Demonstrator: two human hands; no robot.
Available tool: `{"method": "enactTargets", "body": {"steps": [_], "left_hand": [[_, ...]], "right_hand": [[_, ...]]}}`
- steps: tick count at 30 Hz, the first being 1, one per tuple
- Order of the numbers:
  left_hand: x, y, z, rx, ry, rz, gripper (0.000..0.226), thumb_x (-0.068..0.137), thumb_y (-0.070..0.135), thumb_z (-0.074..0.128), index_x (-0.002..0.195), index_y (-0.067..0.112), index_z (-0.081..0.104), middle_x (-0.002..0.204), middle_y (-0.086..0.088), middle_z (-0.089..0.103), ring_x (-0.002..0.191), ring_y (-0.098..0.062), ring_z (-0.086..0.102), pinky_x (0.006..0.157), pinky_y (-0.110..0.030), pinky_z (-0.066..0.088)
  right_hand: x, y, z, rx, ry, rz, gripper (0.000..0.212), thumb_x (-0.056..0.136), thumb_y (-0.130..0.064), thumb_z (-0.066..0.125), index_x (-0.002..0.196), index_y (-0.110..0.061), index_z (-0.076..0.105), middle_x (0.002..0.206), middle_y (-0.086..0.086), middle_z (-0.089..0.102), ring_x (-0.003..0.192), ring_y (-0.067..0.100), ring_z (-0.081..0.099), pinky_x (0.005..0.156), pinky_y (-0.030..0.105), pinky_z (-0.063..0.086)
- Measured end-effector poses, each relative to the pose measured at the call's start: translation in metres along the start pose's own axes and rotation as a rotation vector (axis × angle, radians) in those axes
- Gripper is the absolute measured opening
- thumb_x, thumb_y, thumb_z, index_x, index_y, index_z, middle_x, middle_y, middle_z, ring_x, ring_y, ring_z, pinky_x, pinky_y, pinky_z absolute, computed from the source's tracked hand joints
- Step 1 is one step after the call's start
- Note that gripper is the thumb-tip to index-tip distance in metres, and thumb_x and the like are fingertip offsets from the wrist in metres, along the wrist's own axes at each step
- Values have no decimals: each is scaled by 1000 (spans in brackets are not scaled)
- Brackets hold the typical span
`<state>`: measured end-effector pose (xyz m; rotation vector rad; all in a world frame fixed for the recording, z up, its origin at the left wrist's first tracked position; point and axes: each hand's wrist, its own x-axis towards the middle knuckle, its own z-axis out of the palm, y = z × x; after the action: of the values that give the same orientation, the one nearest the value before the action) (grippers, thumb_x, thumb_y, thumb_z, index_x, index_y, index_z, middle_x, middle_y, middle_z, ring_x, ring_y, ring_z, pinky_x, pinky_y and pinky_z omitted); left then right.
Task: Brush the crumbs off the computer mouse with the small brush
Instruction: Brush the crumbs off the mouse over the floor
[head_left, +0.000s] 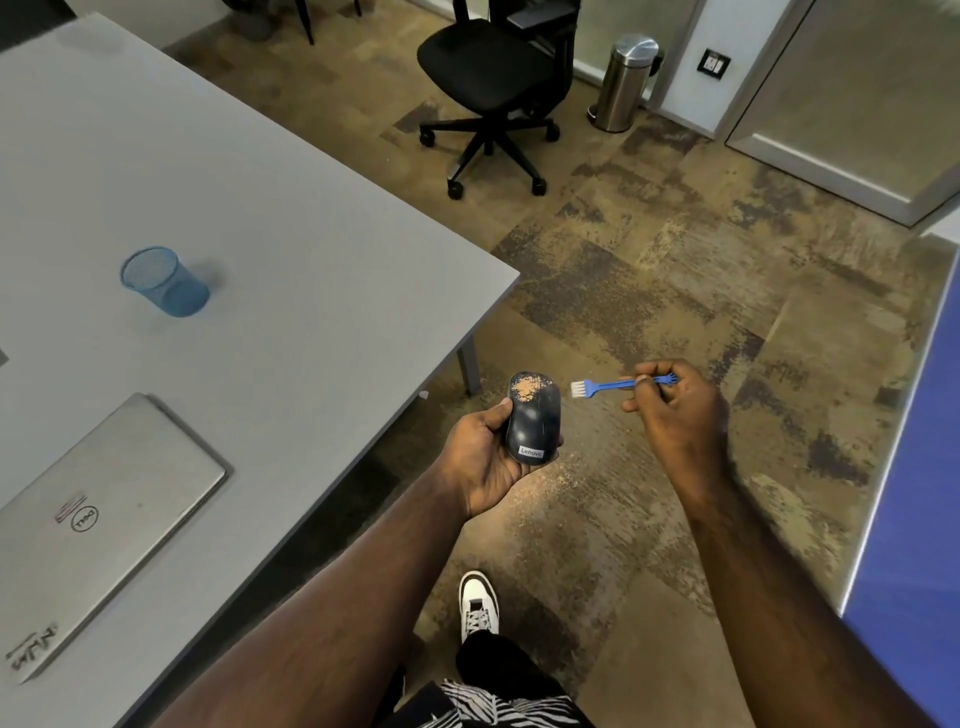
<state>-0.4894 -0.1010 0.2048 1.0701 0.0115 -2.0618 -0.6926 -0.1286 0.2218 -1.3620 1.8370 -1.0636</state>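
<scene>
My left hand (480, 460) grips a dark computer mouse (533, 418) over the floor, just off the table's corner. A patch of tan crumbs (531, 388) lies on the mouse's far end. My right hand (675, 410) pinches the handle of a small blue brush (610, 386). The brush lies level, its white bristles (578, 389) pointing left, a short gap to the right of the crumbs and not touching the mouse.
A grey table (270, 249) fills the left, with a closed silver laptop (98, 519) and a blue mesh cup (163, 283) on it. A black office chair (493, 88) and a steel bin (626, 80) stand beyond. A blue panel (919, 493) borders the right.
</scene>
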Motion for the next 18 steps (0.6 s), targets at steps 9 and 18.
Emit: {"method": "enactTargets", "body": {"steps": [9, 18], "left_hand": [[1, 2, -1, 1, -2, 7, 44, 102, 28, 29, 134, 2, 44, 128, -25, 53, 98, -36, 60, 100, -44, 42], [3, -1, -1, 22, -5, 5, 45, 102, 28, 29, 135, 2, 45, 124, -24, 55, 98, -36, 59, 100, -45, 41]], "right_hand": [[2, -2, -5, 22, 8, -9, 14, 89, -20, 61, 88, -33, 65, 66, -2, 74, 47, -4, 63, 43, 12, 43], [6, -10, -5, -31, -3, -27, 15, 84, -26, 57, 84, -41, 61, 62, -9, 72, 47, -9, 60, 40, 6, 38]]}}
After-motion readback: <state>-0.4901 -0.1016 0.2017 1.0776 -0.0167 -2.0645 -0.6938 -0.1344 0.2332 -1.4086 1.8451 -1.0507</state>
